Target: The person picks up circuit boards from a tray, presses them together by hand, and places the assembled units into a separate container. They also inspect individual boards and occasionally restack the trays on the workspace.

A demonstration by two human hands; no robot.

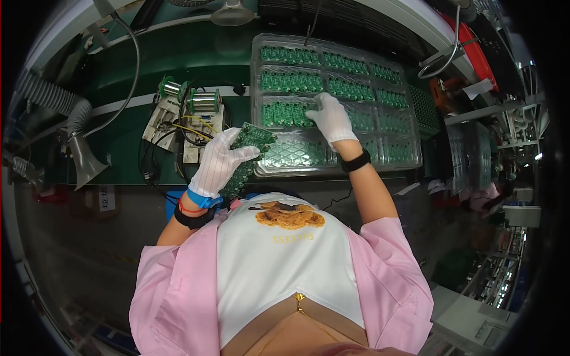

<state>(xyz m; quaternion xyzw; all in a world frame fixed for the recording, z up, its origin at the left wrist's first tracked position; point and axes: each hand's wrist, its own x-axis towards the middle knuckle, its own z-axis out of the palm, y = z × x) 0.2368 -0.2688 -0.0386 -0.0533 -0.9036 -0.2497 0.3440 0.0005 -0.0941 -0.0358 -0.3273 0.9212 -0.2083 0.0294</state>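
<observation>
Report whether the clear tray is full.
Not full: the clear tray has green boards at upper left, but its lower-left compartment shows bare plastic.

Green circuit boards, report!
Left white-gloved hand: gripping green circuit-board panel. Right white-gloved hand: at green boards in clear plastic tray. Silver wire spools off left.

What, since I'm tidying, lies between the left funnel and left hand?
The head view shows black cables and two pale devices with wire spools between the left funnel and left hand.

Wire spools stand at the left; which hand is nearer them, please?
Left: the left hand is just in front of the wire spools; the right hand is farther right, over the clear tray.
</observation>
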